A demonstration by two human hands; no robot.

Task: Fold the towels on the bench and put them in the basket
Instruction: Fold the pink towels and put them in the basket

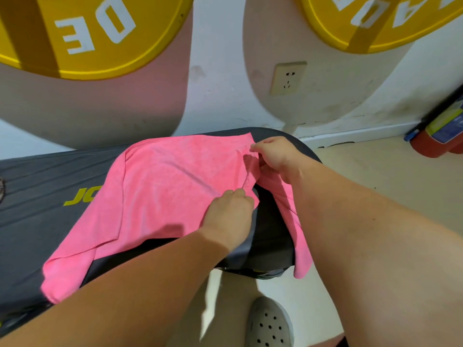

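The dark padded desk (37, 186) fills the left and middle of my view. The pink towel (162, 186) lies across its rounded end, most of it flat on the top, with one strip hanging over the end edge and a near corner drooping over the front edge at the lower left. It seems already doubled in part, because a second layer shows along its left side. I judge that the step in hand is to bring the right edge over for the next fold. To do it well I would lift both pinched points together at the same height and pull in the hanging strip first, so it does not drag the cloth off the desk. Then I would carry the edge across to meet the opposite one and smooth the layer flat before letting go. Both forearms reach in from the lower part of the view. The left hand (229, 216) is knuckles up with its fingers curled, pinching the towel's edge near the end of the desk. The right hand (274, 154) is farther away, by the far corner, with the wrist bent and thumb and finger pinching the cloth there. The basket is not in view, so I cannot say where the folded towel must go. On the floor below, one grey shoe (269, 324) shows.
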